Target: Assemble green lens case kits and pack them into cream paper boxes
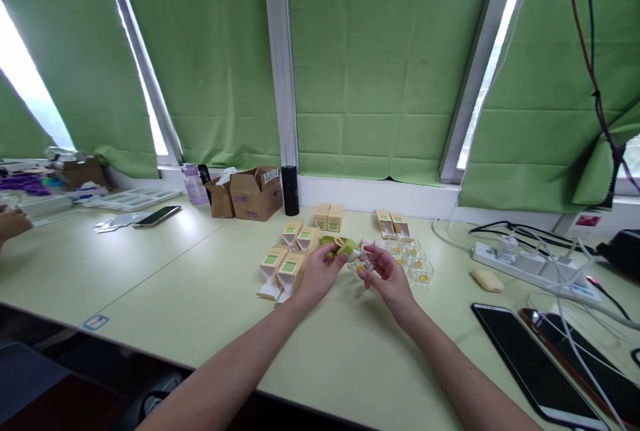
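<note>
Above the table, my left hand is closed round a small green and white item, whose kind I cannot make out. My right hand pinches a small clear plastic piece right beside it. Whether the two pieces touch is hard to tell. More green pieces lie just behind my left fingers, partly hidden. To the right of my right hand sit several clear plastic cups with yellow centres. Several small kraft boxes with green labels stand left of my left hand, some with flaps open.
Two more kraft boxes stand at the back, near a black cylinder and cardboard cartons. On the right lie a power strip with cables, an earbud-like case and phones. Another person's hand shows far left.
</note>
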